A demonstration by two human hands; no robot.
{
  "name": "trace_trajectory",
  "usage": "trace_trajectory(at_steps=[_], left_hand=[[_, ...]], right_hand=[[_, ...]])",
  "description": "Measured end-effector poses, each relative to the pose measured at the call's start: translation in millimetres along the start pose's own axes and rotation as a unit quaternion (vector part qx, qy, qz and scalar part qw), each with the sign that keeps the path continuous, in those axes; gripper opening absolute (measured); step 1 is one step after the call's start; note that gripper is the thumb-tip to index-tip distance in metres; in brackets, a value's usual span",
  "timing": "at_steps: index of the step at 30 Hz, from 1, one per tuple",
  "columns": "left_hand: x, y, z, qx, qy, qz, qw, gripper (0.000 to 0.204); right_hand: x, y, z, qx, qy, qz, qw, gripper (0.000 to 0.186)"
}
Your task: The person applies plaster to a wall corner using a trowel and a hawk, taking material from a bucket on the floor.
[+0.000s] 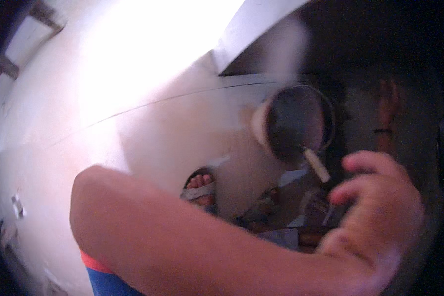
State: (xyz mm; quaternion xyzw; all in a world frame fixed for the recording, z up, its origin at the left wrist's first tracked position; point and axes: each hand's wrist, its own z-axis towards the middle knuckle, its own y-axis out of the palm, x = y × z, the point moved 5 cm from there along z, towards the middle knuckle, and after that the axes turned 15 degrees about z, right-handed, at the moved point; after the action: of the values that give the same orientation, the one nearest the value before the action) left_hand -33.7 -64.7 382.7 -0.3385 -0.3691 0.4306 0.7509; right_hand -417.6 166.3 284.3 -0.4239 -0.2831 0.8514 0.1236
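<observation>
There is one bucket [259,126], one bare forearm [192,237] crossing the front with its left hand [380,209], and one foot clearly seen in a sandal [201,191] with a pale strap. A second hand [389,106], smaller and dim, shows at the upper right with one dark band [383,131] at its wrist; whose it is, and whether its fingers grip anything, cannot be told.

The bucket sits right of the middle, over the pale floor [158,123], its mouth turned toward the viewer. Its inside is dark, with a lighter patch on the right side; whether that is liquid or bare wall cannot be made out. One wire handle runs at its rim, carrying one cream grip [316,165] that hangs past the lower edge.

The left hand is bent and loosely curled, two fingertips [349,191] parted with a gap between them. They appear just beside the grip, apart from it, and nothing shows between them.
</observation>
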Motion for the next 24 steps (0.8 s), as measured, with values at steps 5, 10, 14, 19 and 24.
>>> trace_trajectory(at_steps=[5, 10, 14, 19, 24], left_hand=[[-2.8, -6.4, -3.7, -0.008, -0.014, -0.035, 0.999, 0.035], [-28.0, 4.8, -22.1, -0.002, -0.07, -0.142, 0.987, 0.039], [-95.0, 49.0, -74.5, -0.077, -0.267, -0.244, 0.929, 0.038], [-117.8, 137.2, -152.0, -0.129, -0.379, -0.312, 0.862, 0.031], [-103.7, 184.2, -183.9, -0.128, -0.398, -0.33, 0.846, 0.028]], right_hand=[[-20.5, -1.3, 1.6, -0.072, 0.033, 0.079, 0.994, 0.059], [-34.7, -22.8, -0.7, 0.093, 0.057, 0.076, 0.991, 0.055], [-66.6, -27.0, -0.6, 0.096, -0.09, -0.013, 0.991, 0.05], [-110.5, -9.2, -2.3, 0.078, -0.246, -0.128, 0.957, 0.043], [-179.3, 16.4, -6.6, 0.036, -0.413, -0.224, 0.882, 0.045]])
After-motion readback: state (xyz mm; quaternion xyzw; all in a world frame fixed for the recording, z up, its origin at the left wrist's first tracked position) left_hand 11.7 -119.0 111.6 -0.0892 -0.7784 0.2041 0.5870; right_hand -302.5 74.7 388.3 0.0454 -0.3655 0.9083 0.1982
